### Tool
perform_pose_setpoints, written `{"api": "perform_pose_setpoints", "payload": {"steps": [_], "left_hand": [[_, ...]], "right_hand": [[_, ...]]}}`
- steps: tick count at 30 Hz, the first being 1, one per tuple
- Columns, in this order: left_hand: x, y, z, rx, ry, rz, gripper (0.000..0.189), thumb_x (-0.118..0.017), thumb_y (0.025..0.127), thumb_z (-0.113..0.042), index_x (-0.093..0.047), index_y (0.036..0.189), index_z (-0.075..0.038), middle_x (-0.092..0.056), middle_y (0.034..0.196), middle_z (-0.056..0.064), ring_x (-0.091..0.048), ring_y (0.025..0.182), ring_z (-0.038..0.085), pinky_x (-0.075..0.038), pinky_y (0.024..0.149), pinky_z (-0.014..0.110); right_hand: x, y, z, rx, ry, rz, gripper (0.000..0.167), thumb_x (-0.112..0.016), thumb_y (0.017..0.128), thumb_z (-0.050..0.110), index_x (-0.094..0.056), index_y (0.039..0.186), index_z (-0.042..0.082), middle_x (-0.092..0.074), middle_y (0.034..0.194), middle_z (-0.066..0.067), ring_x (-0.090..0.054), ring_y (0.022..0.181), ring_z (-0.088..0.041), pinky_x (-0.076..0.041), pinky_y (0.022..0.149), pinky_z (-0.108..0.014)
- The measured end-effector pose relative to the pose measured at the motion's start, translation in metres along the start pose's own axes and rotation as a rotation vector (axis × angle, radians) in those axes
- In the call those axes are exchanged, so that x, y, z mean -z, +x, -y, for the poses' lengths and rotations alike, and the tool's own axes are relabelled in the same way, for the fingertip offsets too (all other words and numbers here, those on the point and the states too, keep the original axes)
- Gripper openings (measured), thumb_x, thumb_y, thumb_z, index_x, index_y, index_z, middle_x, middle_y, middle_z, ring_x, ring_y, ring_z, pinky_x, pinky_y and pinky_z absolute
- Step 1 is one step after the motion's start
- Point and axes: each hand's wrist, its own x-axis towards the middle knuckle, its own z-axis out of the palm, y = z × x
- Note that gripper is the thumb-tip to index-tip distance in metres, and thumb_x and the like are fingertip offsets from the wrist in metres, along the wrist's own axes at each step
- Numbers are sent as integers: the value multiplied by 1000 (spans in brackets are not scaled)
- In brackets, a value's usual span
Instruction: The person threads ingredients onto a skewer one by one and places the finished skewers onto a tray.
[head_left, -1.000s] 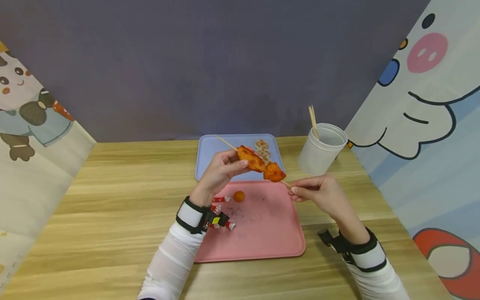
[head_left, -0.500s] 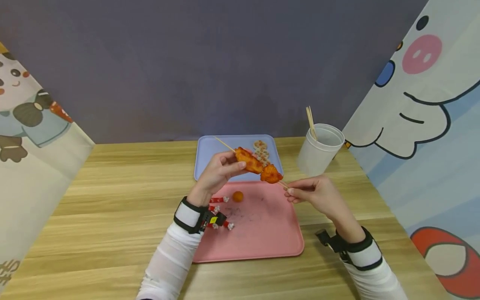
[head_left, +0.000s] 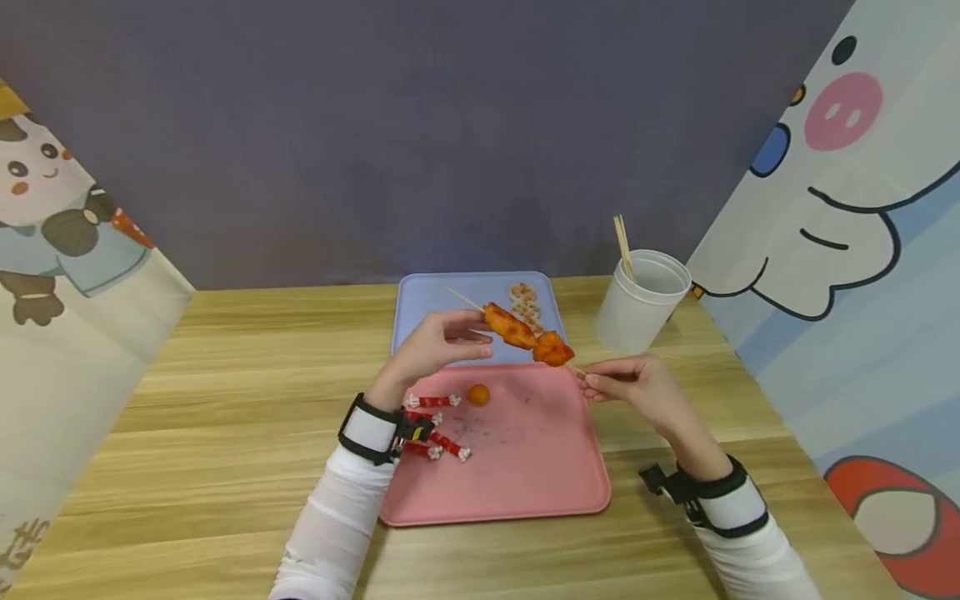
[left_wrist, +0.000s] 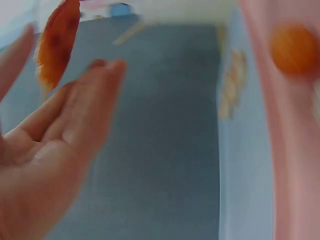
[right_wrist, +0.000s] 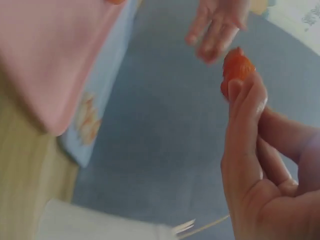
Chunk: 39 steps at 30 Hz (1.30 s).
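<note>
My right hand (head_left: pixel 637 383) pinches the lower end of a bamboo skewer between thumb and fingers. Threaded on it are a long orange-brown piece (head_left: pixel 510 327) and a rounder chunk (head_left: pixel 552 349), both like fried chicken. The skewer slants up to the left over the trays, its thin tip beyond the long piece. My left hand (head_left: pixel 435 346) is beside the long piece, fingers extended and holding nothing. In the left wrist view, a gap shows between that open palm (left_wrist: pixel 60 145) and the food. The right wrist view shows the right fingers partly hiding the chunk (right_wrist: pixel 237 67).
Beneath the hands lies a pink tray (head_left: pixel 525 467) with several red, white-ended rolls (head_left: pixel 450 446) and an orange ball (head_left: pixel 477 394). Behind it, a blue tray (head_left: pixel 420 296) carries beige browned pieces (head_left: pixel 525 304). A white bucket (head_left: pixel 637 312) holding sticks (head_left: pixel 623 246) stands at right.
The left hand has let go of the long piece, its fingers straightening as it draws back slightly left. The right hand still pinches the skewer, nearly in place.
</note>
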Motion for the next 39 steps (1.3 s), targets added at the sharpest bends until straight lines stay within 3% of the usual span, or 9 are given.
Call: {"api": "perform_pose_setpoints", "payload": {"steps": [4, 7, 11, 13, 19, 28, 39], "left_hand": [[-5, 1, 7, 8, 351, 23, 45, -75, 81, -15, -62, 123, -6, -66, 119, 11, -64, 104, 29, -53, 88, 35], [-12, 2, 10, 34, 515, 45, 41, -75, 80, -15, -65, 118, -4, -66, 117, 13, -64, 101, 30, -53, 87, 36], [-21, 4, 11, 77, 638, 82, 39, -73, 79, -12, -67, 116, -3, -68, 114, 13, -64, 101, 28, -52, 86, 37], [-25, 5, 10, 100, 686, 107, 40, -74, 77, -12, -67, 116, -3, -68, 111, 12, -63, 101, 27, -52, 85, 37], [-35, 4, 12, 136, 814, 155, 41, -79, 74, -16, -69, 111, -4, -68, 103, 9, -61, 93, 22, -50, 82, 34], [-43, -2, 19, 134, 819, 174, 14, -72, 75, -2, -70, 88, -5, -65, 84, 5, -53, 77, 18, -46, 69, 29], [-44, -3, 21, 123, 775, 160, 17, -75, 68, 6, -70, 79, -7, -65, 77, 4, -53, 69, 16, -47, 61, 25]], "right_hand": [[14, -5, -11, -7, 37, -61, 36, -60, 90, 0, -53, 113, -26, -74, 88, -2, -71, 78, -11, -58, 72, -30], [28, -7, -29, -16, 33, -100, 38, -64, 88, 6, -56, 113, -22, -74, 88, -3, -71, 79, -12, -57, 73, -33], [48, -6, -63, -31, 75, -136, 31, -69, 86, 10, -66, 109, -10, -74, 90, -7, -72, 80, -16, -57, 72, -35], [54, -7, -69, -48, 58, -145, 32, -69, 86, 12, -66, 110, -9, -74, 91, -8, -72, 82, -18, -57, 74, -37], [52, -14, -49, -134, -17, -200, 45, -66, 88, 12, -55, 118, -20, -74, 85, 3, -71, 79, -10, -55, 79, -39], [51, -12, -44, -184, -22, -222, 41, -62, 90, 6, -53, 121, -19, -73, 84, 6, -71, 79, -7, -56, 79, -35], [49, -8, -40, -217, -68, -207, 41, -62, 91, 12, -55, 121, -15, -74, 91, -1, -70, 80, -6, -56, 80, -33]]}}
